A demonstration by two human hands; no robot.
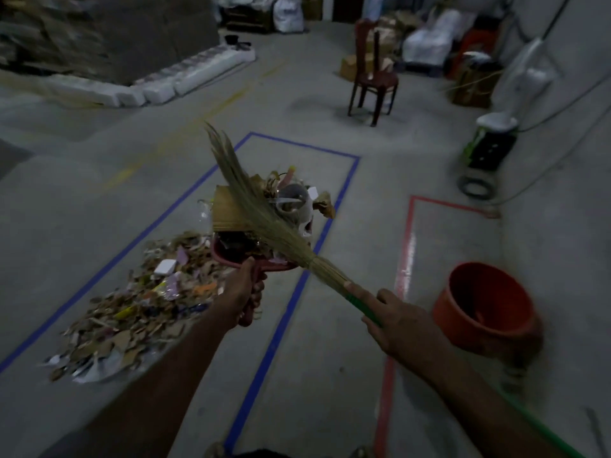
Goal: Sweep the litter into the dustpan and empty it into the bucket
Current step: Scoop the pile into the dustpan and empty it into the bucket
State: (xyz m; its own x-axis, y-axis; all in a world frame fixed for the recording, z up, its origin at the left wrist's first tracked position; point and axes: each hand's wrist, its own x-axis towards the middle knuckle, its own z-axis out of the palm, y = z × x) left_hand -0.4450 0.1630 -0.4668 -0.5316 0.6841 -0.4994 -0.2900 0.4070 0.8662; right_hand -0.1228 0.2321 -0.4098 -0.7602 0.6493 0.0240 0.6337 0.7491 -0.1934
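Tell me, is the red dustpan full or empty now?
Full. The dustpan, held by the left hand, is heaped with litter, and the broom lies across the heap.

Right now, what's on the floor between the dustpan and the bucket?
Head view: only bare floor with a blue tape line and a red tape line between dustpan and bucket. No litter there.

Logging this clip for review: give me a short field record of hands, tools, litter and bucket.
left hand: grips the handle of the dustpan, held up and loaded
right hand: grips the green handle of the broom, bristles lying over the load
litter pile: on floor inside blue tape
bucket: orange, tilted, at right
stage: dustpan not yet emptied
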